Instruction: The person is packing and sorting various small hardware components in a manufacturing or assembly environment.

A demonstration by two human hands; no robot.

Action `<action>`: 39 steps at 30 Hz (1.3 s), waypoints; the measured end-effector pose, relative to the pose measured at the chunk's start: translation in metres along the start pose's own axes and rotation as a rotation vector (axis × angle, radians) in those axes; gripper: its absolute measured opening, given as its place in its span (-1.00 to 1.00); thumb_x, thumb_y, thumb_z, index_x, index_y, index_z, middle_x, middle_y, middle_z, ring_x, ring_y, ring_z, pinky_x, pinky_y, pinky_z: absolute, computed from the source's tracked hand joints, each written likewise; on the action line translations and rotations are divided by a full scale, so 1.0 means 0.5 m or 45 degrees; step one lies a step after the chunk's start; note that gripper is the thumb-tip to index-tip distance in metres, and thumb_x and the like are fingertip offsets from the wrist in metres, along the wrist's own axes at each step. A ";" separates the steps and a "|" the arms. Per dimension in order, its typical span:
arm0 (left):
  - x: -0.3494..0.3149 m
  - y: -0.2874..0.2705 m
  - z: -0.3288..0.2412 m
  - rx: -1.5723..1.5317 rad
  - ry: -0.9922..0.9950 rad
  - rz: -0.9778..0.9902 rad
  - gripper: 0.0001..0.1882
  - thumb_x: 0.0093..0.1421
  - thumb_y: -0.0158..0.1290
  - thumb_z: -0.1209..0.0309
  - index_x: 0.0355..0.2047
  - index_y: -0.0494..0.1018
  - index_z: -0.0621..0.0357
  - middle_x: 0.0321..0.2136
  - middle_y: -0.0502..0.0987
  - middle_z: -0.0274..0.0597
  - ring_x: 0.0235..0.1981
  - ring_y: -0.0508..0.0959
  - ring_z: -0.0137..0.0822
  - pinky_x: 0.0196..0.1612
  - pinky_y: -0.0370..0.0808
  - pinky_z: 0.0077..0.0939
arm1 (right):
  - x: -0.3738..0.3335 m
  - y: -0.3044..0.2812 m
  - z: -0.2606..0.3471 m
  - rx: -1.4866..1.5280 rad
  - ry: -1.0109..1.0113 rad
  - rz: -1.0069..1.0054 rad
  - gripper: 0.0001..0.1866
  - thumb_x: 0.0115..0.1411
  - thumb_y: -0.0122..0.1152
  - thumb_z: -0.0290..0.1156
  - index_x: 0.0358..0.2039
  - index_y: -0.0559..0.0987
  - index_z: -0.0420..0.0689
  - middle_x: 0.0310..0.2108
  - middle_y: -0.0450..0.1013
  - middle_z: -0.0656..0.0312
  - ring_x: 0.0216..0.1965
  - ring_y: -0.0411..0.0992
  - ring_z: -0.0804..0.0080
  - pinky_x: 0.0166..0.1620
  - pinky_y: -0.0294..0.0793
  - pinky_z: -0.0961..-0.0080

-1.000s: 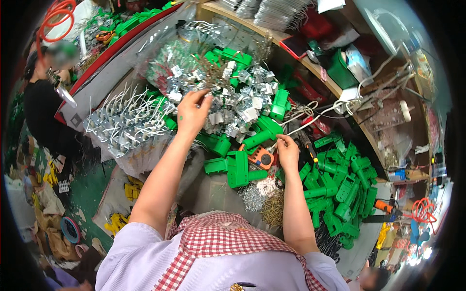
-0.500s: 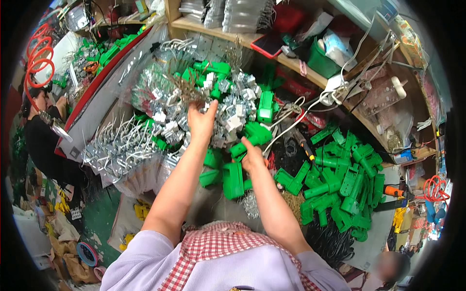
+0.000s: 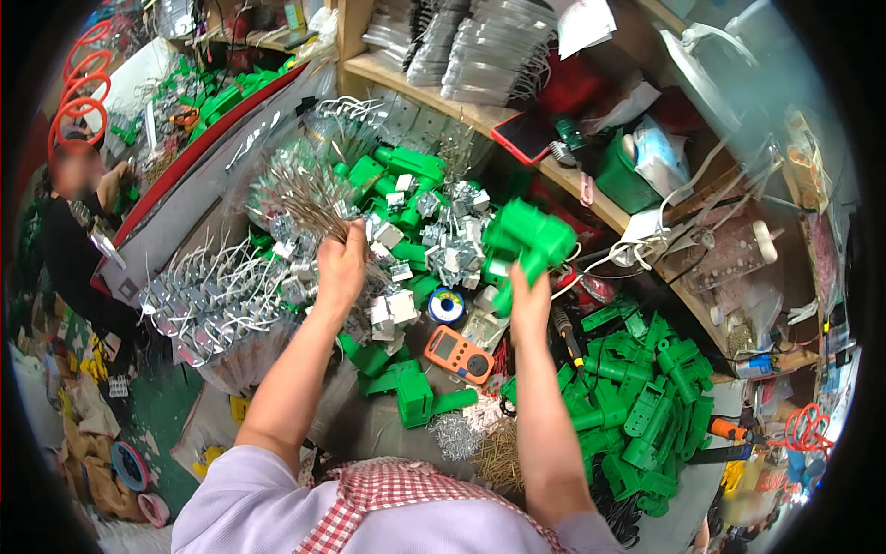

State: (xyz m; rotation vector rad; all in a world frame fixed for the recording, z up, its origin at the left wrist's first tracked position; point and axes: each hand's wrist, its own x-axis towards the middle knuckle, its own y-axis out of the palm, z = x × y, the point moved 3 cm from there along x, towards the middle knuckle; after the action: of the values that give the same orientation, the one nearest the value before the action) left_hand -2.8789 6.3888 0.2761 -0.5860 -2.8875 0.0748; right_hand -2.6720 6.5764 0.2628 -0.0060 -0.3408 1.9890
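Left hand: At 10 o'clock from the orange multimeter (image 3: 460, 355), the left hand (image 3: 341, 270) closes its fingers around the lower end of a bunch of thin brown metal strands (image 3: 312, 196), which fan toward 11 o'clock.
Right hand: At 2 o'clock, the right hand (image 3: 531, 300) grips a green plastic housing (image 3: 533, 233), blurred, its bulk above the fingers at 1 o'clock.
Workbench centre: A blue-rimmed spool (image 3: 447, 306) sits at 12 o'clock, just beside the multimeter, below heaped white-and-silver components (image 3: 452, 242).
Fasteners: Silver screws (image 3: 455, 436) lie at 6 o'clock, brass-coloured ones (image 3: 498, 459) at 5.
Flanks: White-wired metal parts (image 3: 217, 300) crowd 9 o'clock; a pile of green housings (image 3: 641, 397) fills 3.
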 end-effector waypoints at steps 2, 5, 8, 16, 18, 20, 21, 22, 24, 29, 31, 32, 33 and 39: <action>0.001 -0.026 -0.030 -0.067 0.001 -0.026 -0.59 0.19 -0.19 0.27 -0.71 0.31 0.29 -0.82 0.28 -0.30 -0.75 0.30 -0.47 -0.64 0.27 -0.52 | 0.123 0.053 -0.014 0.402 0.114 0.186 -0.56 0.08 0.03 -0.21 -0.15 0.30 -0.29 -0.25 0.38 0.04 -0.23 0.35 0.28 -0.19 0.29 0.42; 0.004 -0.028 -0.045 0.053 -0.058 0.135 -0.62 0.20 -0.20 0.21 -0.67 0.26 0.19 -0.79 0.26 -0.37 -0.72 0.28 -0.53 -0.64 0.26 -0.58 | 0.255 0.055 -0.044 -0.185 0.106 0.069 -0.57 0.06 0.05 -0.21 -0.17 0.32 -0.29 -0.23 0.34 -0.05 -0.20 0.31 0.13 -0.13 0.24 0.32; -0.018 -0.059 -0.033 0.058 -0.166 0.076 -0.64 0.14 -0.15 0.21 -0.64 0.35 0.24 -0.76 0.35 -0.29 -0.70 0.33 -0.48 -0.61 0.29 -0.50 | 0.189 0.146 0.016 -1.053 -0.646 -0.143 -0.59 -0.04 0.01 -0.48 -0.12 0.34 -0.32 -0.10 0.25 -0.12 -0.08 0.19 -0.05 0.04 0.12 0.23; -0.049 0.030 0.034 0.343 -0.116 0.302 -0.55 -0.01 -0.03 0.11 -0.18 0.34 0.14 -0.56 0.43 0.16 -0.48 0.49 -0.03 -0.38 0.39 -0.26 | 0.226 0.221 0.001 -0.593 -0.299 0.483 -0.39 0.01 0.11 -0.20 -0.02 0.24 -0.35 -0.02 0.22 -0.12 0.02 0.19 0.09 0.07 0.12 0.38; -0.058 0.024 0.025 0.261 -0.061 0.237 -0.54 -0.06 0.01 0.05 -0.37 0.38 0.24 -0.63 0.40 0.18 -0.52 0.45 0.07 -0.43 0.36 -0.20 | 0.227 0.228 -0.007 -0.570 -0.442 0.318 -0.61 0.11 -0.02 -0.23 -0.25 0.42 -0.34 -0.22 0.38 -0.11 -0.18 0.34 0.08 -0.14 0.26 0.34; -0.060 0.004 0.002 0.322 -0.042 0.196 -0.56 -0.06 0.02 0.07 -0.36 0.38 0.23 -0.64 0.40 0.16 -0.52 0.45 0.07 -0.43 0.36 -0.20 | 0.240 0.249 -0.026 -0.486 -0.550 0.220 -0.67 0.12 -0.03 -0.25 -0.32 0.44 -0.31 -0.31 0.42 -0.03 -0.28 0.38 0.19 -0.20 0.28 0.39; -0.066 -0.003 -0.003 0.364 -0.040 0.195 -0.57 -0.06 0.03 0.10 -0.34 0.37 0.22 -0.64 0.40 0.15 -0.52 0.45 0.07 -0.43 0.36 -0.21 | 0.224 0.251 -0.006 -0.396 -0.548 0.326 -0.67 0.12 -0.02 -0.25 -0.33 0.44 -0.31 -0.35 0.42 0.00 -0.31 0.37 0.25 -0.21 0.28 0.42; -0.064 -0.011 -0.004 0.369 -0.034 0.179 -0.57 -0.06 0.03 0.10 -0.34 0.37 0.22 -0.64 0.40 0.15 -0.52 0.45 0.07 -0.43 0.36 -0.21 | 0.209 0.256 0.016 -0.307 -0.546 0.425 -0.68 0.12 -0.02 -0.25 -0.34 0.44 -0.32 -0.39 0.42 0.03 -0.34 0.36 0.31 -0.21 0.28 0.45; -0.062 -0.016 -0.010 0.271 0.033 0.147 -0.59 -0.04 0.01 0.15 -0.27 0.36 0.19 -0.63 0.40 0.15 -0.51 0.44 0.08 -0.44 0.35 -0.18 | 0.181 0.254 0.038 -0.297 -0.563 0.396 -0.70 0.14 -0.04 -0.27 -0.36 0.45 -0.31 -0.45 0.41 0.11 -0.37 0.33 0.40 -0.22 0.28 0.50; -0.085 -0.031 -0.020 0.287 0.045 0.124 -0.61 0.01 -0.05 0.20 -0.17 0.32 0.13 -0.64 0.40 0.13 -0.52 0.43 0.08 -0.43 0.35 -0.18 | 0.121 0.237 0.142 -0.006 -0.697 0.364 -0.73 0.17 -0.07 -0.33 -0.39 0.45 -0.31 -0.41 0.41 0.18 -0.35 0.32 0.41 -0.20 0.28 0.50; -0.089 -0.031 -0.005 0.415 0.184 0.017 -0.66 0.07 -0.10 0.21 -0.19 0.35 0.12 -0.61 0.41 0.11 -0.50 0.43 0.06 -0.40 0.36 -0.21 | 0.101 0.248 0.203 0.012 -0.817 0.355 -0.75 0.17 -0.08 -0.36 -0.39 0.43 -0.33 -0.43 0.41 0.17 -0.37 0.33 0.44 -0.21 0.28 0.53; -0.092 -0.028 0.017 0.419 0.184 0.008 -0.66 0.07 -0.10 0.21 -0.19 0.35 0.12 -0.61 0.41 0.11 -0.50 0.43 0.06 -0.40 0.36 -0.21 | 0.104 0.260 0.223 0.019 -0.820 0.363 -0.75 0.17 -0.08 -0.36 -0.39 0.43 -0.33 -0.43 0.41 0.17 -0.37 0.33 0.44 -0.21 0.28 0.53; -0.095 -0.026 0.033 0.341 0.330 -0.055 -0.67 0.08 -0.11 0.21 -0.22 0.36 0.14 -0.58 0.42 0.10 -0.46 0.43 0.04 -0.37 0.36 -0.23 | 0.105 0.277 0.239 0.093 -0.807 0.440 -0.75 0.17 -0.08 -0.36 -0.39 0.43 -0.33 -0.45 0.41 0.17 -0.39 0.33 0.46 -0.22 0.28 0.53; -0.107 -0.011 0.040 0.246 0.428 0.001 -0.69 0.11 -0.12 0.17 -0.36 0.39 0.17 -0.48 0.44 0.05 -0.41 0.43 -0.02 -0.31 0.35 -0.27 | 0.085 0.372 0.369 0.285 -0.870 0.615 -0.76 0.16 -0.06 -0.36 -0.38 0.43 -0.33 -0.49 0.40 0.18 -0.40 0.32 0.47 -0.23 0.28 0.54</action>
State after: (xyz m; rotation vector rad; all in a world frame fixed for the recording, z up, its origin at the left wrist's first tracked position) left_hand -2.8365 6.3623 0.2474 -0.5090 -2.5192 0.2297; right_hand -2.8842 6.4982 0.4012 0.8158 -0.5886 2.4562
